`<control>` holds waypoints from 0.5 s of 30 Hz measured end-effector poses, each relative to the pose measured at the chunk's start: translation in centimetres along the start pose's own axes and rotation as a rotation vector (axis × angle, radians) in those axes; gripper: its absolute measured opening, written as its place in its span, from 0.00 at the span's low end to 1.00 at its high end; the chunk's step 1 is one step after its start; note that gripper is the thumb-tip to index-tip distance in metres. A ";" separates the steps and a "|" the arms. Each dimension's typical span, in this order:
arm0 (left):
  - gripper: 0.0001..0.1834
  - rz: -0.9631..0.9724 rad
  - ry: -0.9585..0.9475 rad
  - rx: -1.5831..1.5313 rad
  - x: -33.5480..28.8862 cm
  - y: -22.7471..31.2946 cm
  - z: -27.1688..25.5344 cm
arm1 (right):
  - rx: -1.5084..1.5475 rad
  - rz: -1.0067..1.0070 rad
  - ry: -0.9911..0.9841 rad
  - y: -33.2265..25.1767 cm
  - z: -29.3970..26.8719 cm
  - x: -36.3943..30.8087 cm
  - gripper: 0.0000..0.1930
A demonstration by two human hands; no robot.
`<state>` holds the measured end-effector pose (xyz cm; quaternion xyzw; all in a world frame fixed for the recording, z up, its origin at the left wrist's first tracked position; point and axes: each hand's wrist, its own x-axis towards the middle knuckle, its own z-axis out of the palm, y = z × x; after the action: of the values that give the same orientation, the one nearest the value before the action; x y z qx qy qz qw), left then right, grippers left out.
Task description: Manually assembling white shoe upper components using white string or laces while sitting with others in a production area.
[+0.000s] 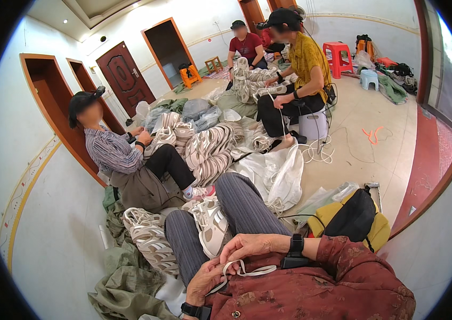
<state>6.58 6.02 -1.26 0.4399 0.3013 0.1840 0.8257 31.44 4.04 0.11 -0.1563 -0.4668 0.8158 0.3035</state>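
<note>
A flat white shoelace (pixel 258 272) hangs in loops at my lap. My left hand (pixel 203 279) is closed, its fingertips pinching the lace. My right hand (pixel 247 246) meets it just above and to the right, its bent fingers also closed on the lace. Between my thighs, beyond the hands, rests a beige and white shoe upper (pixel 209 226). Neither hand touches that upper. A stack of similar shoe uppers (pixel 151 240) leans beside my left leg. Exact fingertip contact is partly hidden by the fingers.
Ahead lies a large heap of shoe uppers (pixel 210 146). One person (pixel 116 144) sits at the left, another (pixel 306 69) at the right, a third (pixel 247 45) farther back. A white sack (pixel 274 178) spreads ahead; a yellow and black bag (pixel 354 216) lies at my right.
</note>
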 end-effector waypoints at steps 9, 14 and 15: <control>0.23 0.000 -0.006 0.004 0.1 -0.1 -0.3 | -0.016 -0.017 -0.019 0.4 -0.4 0.2 0.09; 0.22 -0.005 0.009 0.004 0.1 -0.3 -0.3 | -0.002 -0.021 -0.024 0.8 -0.8 0.5 0.09; 0.22 -0.005 0.007 0.005 0.1 -0.3 -0.5 | -0.003 -0.025 -0.030 0.9 -0.9 0.5 0.09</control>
<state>6.39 6.19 -1.77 0.4406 0.3056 0.1828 0.8241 31.18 4.62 -1.06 -0.1388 -0.4745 0.8134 0.3065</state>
